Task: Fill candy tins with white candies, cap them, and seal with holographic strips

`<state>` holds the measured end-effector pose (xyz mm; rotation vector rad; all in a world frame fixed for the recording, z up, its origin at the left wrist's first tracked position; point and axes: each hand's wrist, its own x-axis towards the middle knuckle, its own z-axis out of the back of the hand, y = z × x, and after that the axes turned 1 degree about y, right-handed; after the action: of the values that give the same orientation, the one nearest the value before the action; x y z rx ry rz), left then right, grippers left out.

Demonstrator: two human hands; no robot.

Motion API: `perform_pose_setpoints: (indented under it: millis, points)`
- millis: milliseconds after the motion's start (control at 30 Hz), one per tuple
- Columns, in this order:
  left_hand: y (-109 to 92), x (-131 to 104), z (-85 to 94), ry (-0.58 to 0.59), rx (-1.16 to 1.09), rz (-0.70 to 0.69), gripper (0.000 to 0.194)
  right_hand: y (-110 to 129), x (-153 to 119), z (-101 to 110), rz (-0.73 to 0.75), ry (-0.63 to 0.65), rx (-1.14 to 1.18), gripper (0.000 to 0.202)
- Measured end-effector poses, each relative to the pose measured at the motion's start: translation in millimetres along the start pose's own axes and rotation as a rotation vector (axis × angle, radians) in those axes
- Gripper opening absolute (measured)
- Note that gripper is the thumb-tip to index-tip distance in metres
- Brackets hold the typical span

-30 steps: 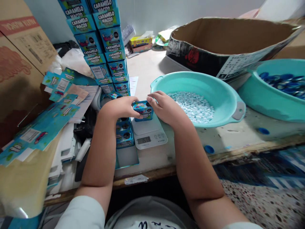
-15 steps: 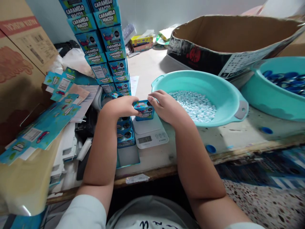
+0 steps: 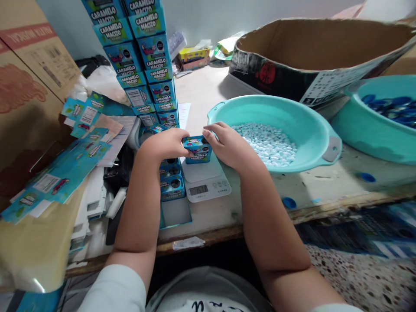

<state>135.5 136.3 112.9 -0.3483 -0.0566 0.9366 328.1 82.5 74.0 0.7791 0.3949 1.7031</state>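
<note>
A small blue candy box printed "Caramelo Macizo" stands upright on the white kitchen scale, whose display is lit. My left hand grips the box at its left side, thumb on the front. My right hand is closed at the box's upper right corner, fingers and thumb together. Left of the scale, more blue candy boxes lie in a shallow open tray, partly covered by my left arm. A turquoise basin holding pale blue candies is right of my right hand.
Tall stacks of candy boxes rise behind my left hand. Flattened blue cartons and a large cardboard box are on the left. A black open carton stands behind the basin. Another turquoise basin holds blue wrapped pieces. Blue caps lie near the edge.
</note>
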Motion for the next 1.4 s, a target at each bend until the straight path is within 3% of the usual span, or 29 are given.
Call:
perform_pose_setpoints:
  millis: [67,133,300,367,500,600,833,967,1067,1200,1300,1400]
  points:
    - [-1.3,-1.3,2.6,0.021,-0.028,-0.002,0.019,-1.6,1.4,0.2,-0.025,-0.042,0.092,0.042]
    - [-4.1,-3.3,5.4,-0.049,-0.068,-0.038,0.014,-4.5,4.4,0.5,-0.091,-0.105,0.275,0.045]
    - [-24.2,-11.5,10.4,-0.551,0.106,-0.222,0.025,-10.4,14.1,3.1,-0.296,-0.224,1.007,0.052]
    - [-33.7,-16.0,10.7,-0.637,0.179,-0.257,0.029,-8.3,15.5,3.9,-0.32,-0.2,1.23,0.047]
    - [-44.1,-21.4,11.1,-0.6,0.283,-0.249,0.029,4.0,13.0,2.2,-0.381,-0.11,1.498,0.033]
    - [-48.2,-19.2,17.4,-0.545,0.366,-0.245,0.031,12.9,11.0,0.1,-0.436,-0.078,1.6,0.033]
    - [-79.0,-3.4,41.9,-0.467,0.666,-0.446,0.049,2.7,11.6,11.6,-0.411,-0.234,1.836,0.039]
    - [-92.0,7.5,38.4,-0.44,0.779,-0.496,0.059,-10.5,13.4,13.5,-0.438,-0.374,1.868,0.035]
    - [-90.6,15.4,28.7,-0.434,0.719,-0.488,0.051,-16.5,16.8,8.2,-0.496,-0.431,1.817,0.033]
    - [-82.8,19.4,17.6,-0.485,0.51,-0.428,0.04,-22.0,21.7,-0.6,-0.591,-0.51,1.555,0.035]
    - [-75.7,11.1,14.4,-0.465,0.287,-0.356,0.035,-21.9,20.9,-0.9,-0.66,-0.62,1.384,0.047]
    - [-64.6,-5.4,10.9,-0.466,0.106,-0.238,0.032,-14.4,12.1,5.5,-0.529,-0.782,0.953,0.064]
